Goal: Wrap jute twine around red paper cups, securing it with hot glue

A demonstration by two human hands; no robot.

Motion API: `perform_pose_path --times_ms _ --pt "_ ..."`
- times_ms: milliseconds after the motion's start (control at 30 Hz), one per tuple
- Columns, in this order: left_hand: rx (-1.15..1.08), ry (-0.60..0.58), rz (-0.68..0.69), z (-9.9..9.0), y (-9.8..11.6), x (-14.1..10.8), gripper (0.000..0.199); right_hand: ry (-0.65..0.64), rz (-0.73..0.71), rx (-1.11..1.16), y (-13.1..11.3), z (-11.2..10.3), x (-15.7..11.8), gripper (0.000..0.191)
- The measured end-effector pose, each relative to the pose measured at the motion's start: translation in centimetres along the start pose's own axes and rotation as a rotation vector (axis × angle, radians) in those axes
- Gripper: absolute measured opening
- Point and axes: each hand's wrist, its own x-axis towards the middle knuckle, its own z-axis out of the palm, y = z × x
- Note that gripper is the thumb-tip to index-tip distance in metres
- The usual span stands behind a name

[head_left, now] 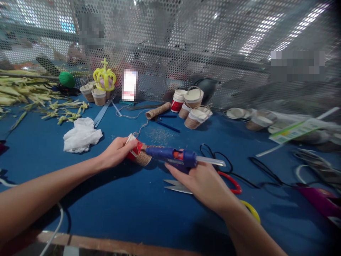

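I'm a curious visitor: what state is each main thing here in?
Red paper cup: partly twine-wrapped, in left hand.
Blue plastic glue gun: translucent stick loaded, in right hand.
Brown twine roll: on its side, partly unwound.
Silver metal scissors: slightly open, partly hidden.
White cloth or tissue: crumpled.
Red and white paper cups: stacked.

We see moderate, cool light, strongest in white streaks through the grey perforated metal screen point(160, 46) at upper right. Beneath the bare left forearm point(55, 181), a soft dark shadow spreads over the flat blue tabletop point(133, 217). We find a glowing white upright rectangle point(129, 83) washed out and pixelated; coarse blocks veil two other patches. Toward the right edge, we notice darkening, and a long purple object point(318, 201) looks blurred and stretched.
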Motion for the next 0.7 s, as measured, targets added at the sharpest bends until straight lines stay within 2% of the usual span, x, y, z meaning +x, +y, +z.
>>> perform_pose_path --times_ms 167,233,400,567,700 --pt "0.012 0.012 0.006 0.1 0.0 0.0 0.044 -0.002 -0.002 0.044 -0.1 -0.2 0.0 0.015" --pt "0.01 0.006 0.006 0.1 0.0 0.0 0.043 -0.012 -0.064 0.042 0.0 -0.2 0.0 0.016" --pt "0.017 0.002 0.024 0.1 -0.3 0.0 0.041 -0.003 -0.195 -0.132 1.2 0.1 0.0 0.023" --pt "0.028 -0.001 0.036 0.1 -0.5 -0.1 0.041 0.01 -0.139 -0.143 2.0 0.3 0.0 0.024" --pt "0.031 -0.012 0.056 0.1 -0.2 -0.2 0.041 -0.019 -0.114 -0.009 0.8 0.0 0.0 0.017"
